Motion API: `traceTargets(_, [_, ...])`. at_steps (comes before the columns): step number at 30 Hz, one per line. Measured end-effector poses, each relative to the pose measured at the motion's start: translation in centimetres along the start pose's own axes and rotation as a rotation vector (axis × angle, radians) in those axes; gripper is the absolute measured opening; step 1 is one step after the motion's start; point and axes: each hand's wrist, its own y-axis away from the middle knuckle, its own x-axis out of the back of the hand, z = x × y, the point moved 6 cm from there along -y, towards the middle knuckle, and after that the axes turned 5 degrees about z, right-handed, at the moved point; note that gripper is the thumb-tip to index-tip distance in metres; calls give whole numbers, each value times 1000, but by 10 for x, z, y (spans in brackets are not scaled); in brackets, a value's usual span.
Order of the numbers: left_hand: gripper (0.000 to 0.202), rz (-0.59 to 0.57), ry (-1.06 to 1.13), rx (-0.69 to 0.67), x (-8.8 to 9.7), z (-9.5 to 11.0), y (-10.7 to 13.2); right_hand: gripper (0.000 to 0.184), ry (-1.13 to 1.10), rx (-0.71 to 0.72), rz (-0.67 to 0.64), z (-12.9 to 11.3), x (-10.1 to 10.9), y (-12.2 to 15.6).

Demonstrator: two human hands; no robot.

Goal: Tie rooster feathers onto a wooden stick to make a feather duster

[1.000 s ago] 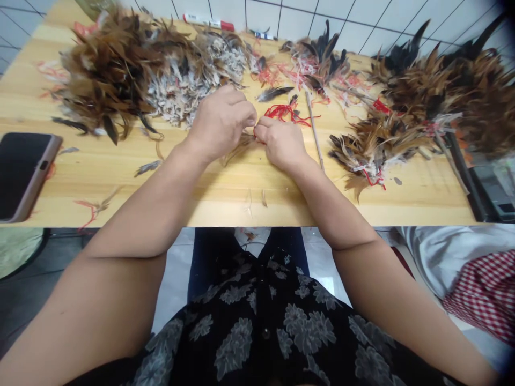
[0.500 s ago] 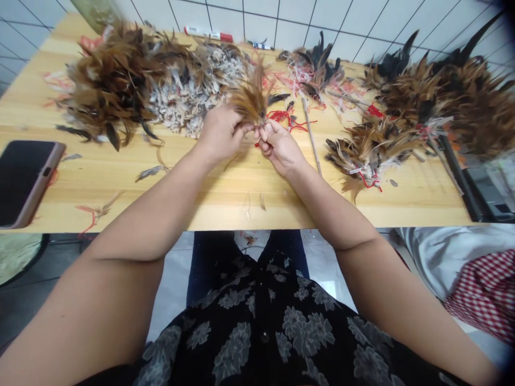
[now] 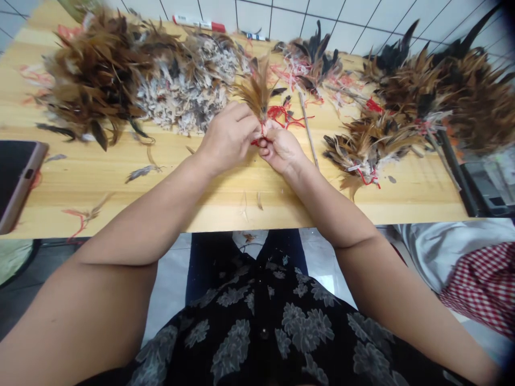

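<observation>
A small bunch of brown feathers (image 3: 258, 86) stands tips up between my hands, above the middle of the table. My right hand (image 3: 282, 149) pinches its quill ends between thumb and fingers. My left hand (image 3: 231, 134) is closed right beside them, its fingertips meeting the right ones at the base of the bunch. Red string (image 3: 254, 142) shows at those fingertips, and the left fingers appear to grip it; the exact hold is partly hidden. More red string (image 3: 284, 115) lies tangled on the table just behind my right hand.
A large heap of brown feathers (image 3: 92, 75) and pale quill ends (image 3: 181, 96) covers the back left. Tied feather bundles (image 3: 374, 142) lie at right, near a thin stick (image 3: 308, 131). A phone (image 3: 20, 182) rests at far left; a red-capped marker (image 3: 199, 23) lies by the tiled wall.
My left hand has come down from the feathers to the base of the bunch, where red string now shows. The right hand keeps its pinch. The view has shifted slightly.
</observation>
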Motion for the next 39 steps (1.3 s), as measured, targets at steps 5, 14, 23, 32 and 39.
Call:
traceTargets(5, [34, 18, 237, -27, 5, -3, -4, 33, -16, -42, -32, 1, -1, 2])
traceTargets(14, [58, -19, 570, 320, 4, -26, 0, 23, 13, -111, -180, 7, 0, -4])
traceTargets(23, [53, -16, 660, 380, 1, -38, 3, 22, 24, -51, -177, 10, 1, -12])
traceTargets(32, [57, 5, 664, 354, -1, -39, -3, 24, 56, 54, -268, 8, 3, -12])
traceTargets(39, [27, -12, 603, 377, 14, -13, -9, 25, 24, 53, -342, 13, 6, -21])
